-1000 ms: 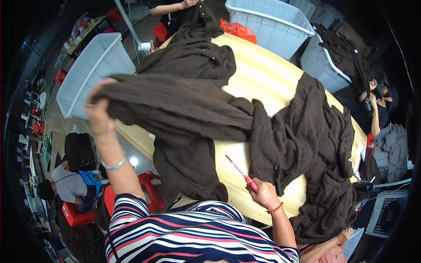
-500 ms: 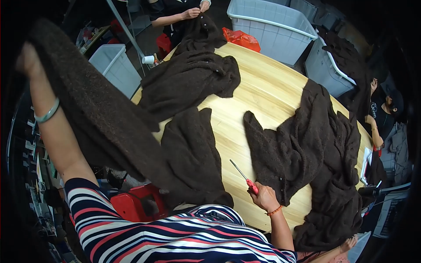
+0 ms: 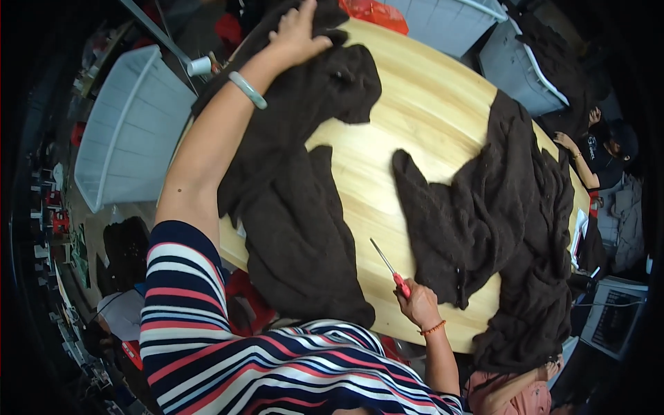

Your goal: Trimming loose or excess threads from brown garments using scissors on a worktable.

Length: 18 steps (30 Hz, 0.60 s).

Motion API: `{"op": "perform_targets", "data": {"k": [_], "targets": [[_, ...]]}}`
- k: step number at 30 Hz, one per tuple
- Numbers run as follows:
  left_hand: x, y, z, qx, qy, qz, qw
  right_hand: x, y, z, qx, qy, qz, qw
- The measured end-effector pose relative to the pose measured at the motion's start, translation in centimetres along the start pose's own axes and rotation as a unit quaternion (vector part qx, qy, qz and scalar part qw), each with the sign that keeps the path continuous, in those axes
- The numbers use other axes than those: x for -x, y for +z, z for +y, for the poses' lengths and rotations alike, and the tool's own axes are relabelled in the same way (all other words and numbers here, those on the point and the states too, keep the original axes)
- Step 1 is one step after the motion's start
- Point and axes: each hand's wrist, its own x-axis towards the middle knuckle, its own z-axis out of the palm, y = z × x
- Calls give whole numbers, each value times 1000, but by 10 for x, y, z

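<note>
My left hand (image 3: 296,38) rests at the far left of the round table, fingers spread over a dark brown knitted garment (image 3: 304,93). In front of my body lies another part of dark knitwear (image 3: 290,242), hanging over the near edge; where one piece ends and the other begins I cannot tell. My right hand (image 3: 420,304) is closed round a red-handled tool with a slim metal shaft (image 3: 384,257), its tip pointing away and to the left above the wood. Just right of this hand is a heap of dark brown knitted garments (image 3: 484,214).
The pale wooden table (image 3: 360,162) curves away ahead. Grey plastic bins stand at the left (image 3: 128,131), the back (image 3: 443,24) and the right back (image 3: 501,72). A red plastic bag (image 3: 377,14) is at the far edge. Other people work at the right (image 3: 605,155) and lower right (image 3: 515,394).
My left hand came down from the raised left side to the far left of the table; the garment it was lifting now lies there. My right hand stays with the red-handled tool.
</note>
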Motion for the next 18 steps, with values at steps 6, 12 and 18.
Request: {"op": "perform_targets", "data": {"k": [6, 12, 18], "targets": [[203, 22, 69, -39, -80, -446, 891, -7, 14, -19, -30, 25, 1, 999], [422, -7, 33, 2, -321, -416, 850, 4, 42, -19, -58, -60, -43, 996], [490, 48, 61, 275, -458, -80, 842, 18, 114, -1, -10, -126, -52, 991]]}}
